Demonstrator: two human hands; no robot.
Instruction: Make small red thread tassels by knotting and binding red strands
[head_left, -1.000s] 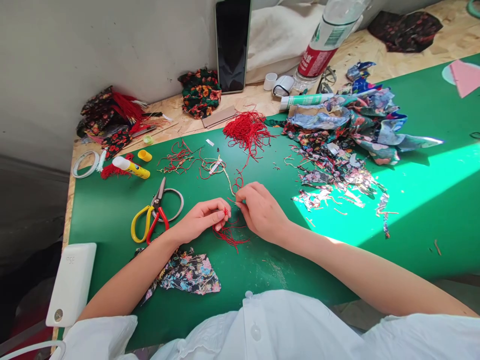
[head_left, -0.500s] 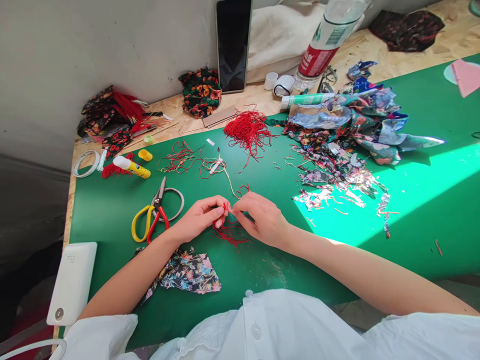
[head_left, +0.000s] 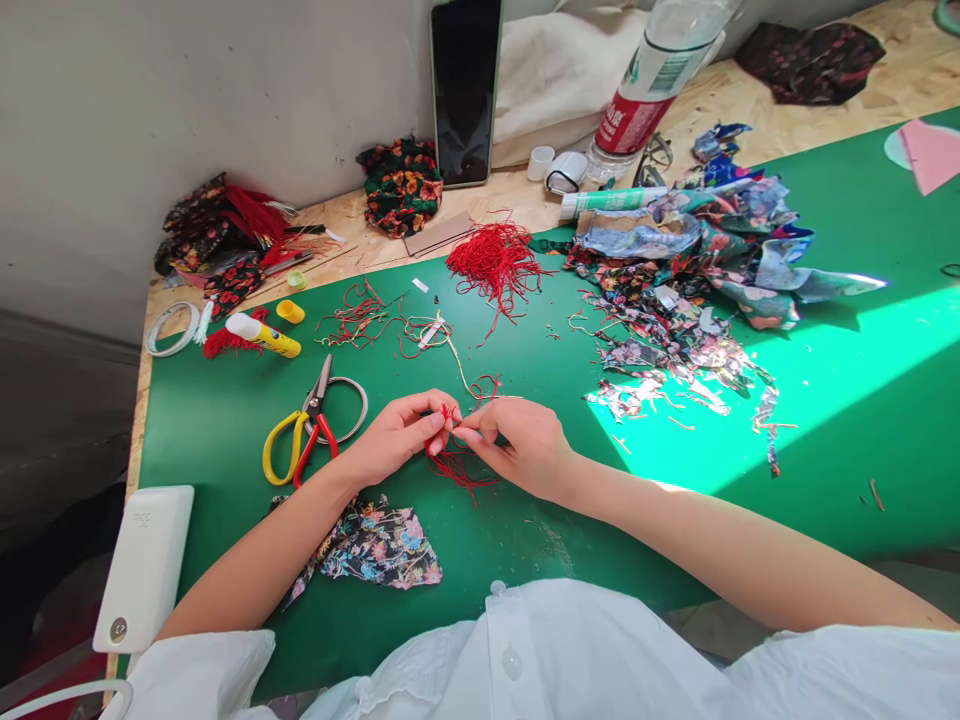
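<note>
My left hand [head_left: 401, 432] is closed, pinching a bundle of red threads [head_left: 459, 468] near its top, with the loose strands hanging onto the green mat. Just to the right, my right hand [head_left: 521, 440] is closed too, thumb and forefinger pinched on a fine thread at the bundle's top. That thread is too thin to follow clearly. Beyond the fingers, a pale cord [head_left: 459, 358] and some red strands lie on the mat. Scissors [head_left: 313, 420] with one yellow and one red handle rest left of my left hand, partly over a grey ring [head_left: 363, 400].
A floral cloth piece [head_left: 394, 545] lies by my left forearm. Farther back are a red thread pile [head_left: 495, 262], a glue stick [head_left: 262, 335], a phone [head_left: 465, 95] and a bottle [head_left: 637, 110]. Fabric scraps [head_left: 675, 260] heap at right; a white power bank [head_left: 144, 565] sits at left.
My right hand has shifted slightly, its fingertips now a little lower and farther left, against the top of the thread bundle. My left hand stays in nearly the same place.
</note>
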